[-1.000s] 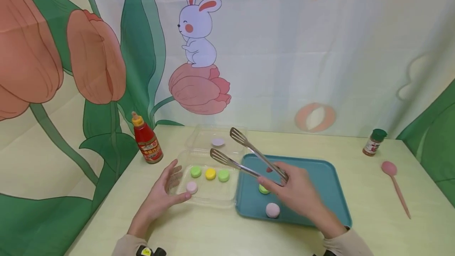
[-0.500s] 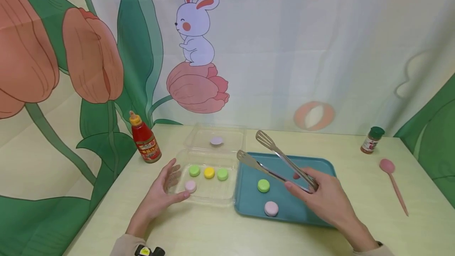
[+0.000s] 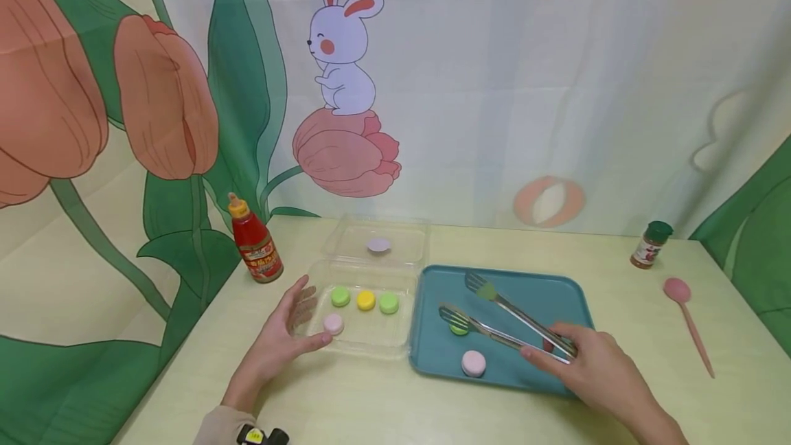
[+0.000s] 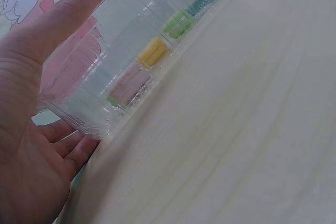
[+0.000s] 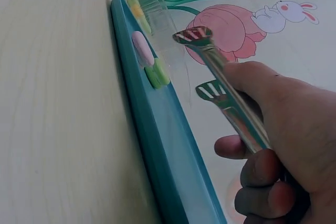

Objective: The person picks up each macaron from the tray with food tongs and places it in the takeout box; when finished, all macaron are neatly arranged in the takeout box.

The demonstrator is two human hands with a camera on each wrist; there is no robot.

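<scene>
My right hand point(image 3: 602, 369) holds metal tongs point(image 3: 525, 318), their slotted arms spread apart above the blue-green tray point(image 3: 537, 283). One tong tip overlaps a green macaron point(image 3: 459, 329) from the head view, while the right wrist view shows both tips apart from it. Nearer the tray's front edge lies a pale pink macaron point(image 3: 473, 363). At the left, my left hand point(image 3: 278, 342) rests against the side of a clear plastic box point(image 3: 371, 349), thumb and fingers spread around its corner. Inside are a yellow macaron point(image 3: 366, 300), two green ones and a pink macaron point(image 3: 333, 324).
The box's clear lid point(image 3: 352, 235) is folded back, with a pale oval sticker point(image 3: 379, 244) on it. A red sauce bottle point(image 3: 256, 246) stands at the back left. A green-capped spice jar point(image 3: 651, 245) and a pink spoon point(image 3: 678, 292) are at the right. A printed curtain point(image 3: 463, 88) hangs behind.
My right hand has carried the tongs right and down, from near the clear box to above the tray. The green macaron on the tray came fully into sight, then was partly covered. My left hand stayed put.
</scene>
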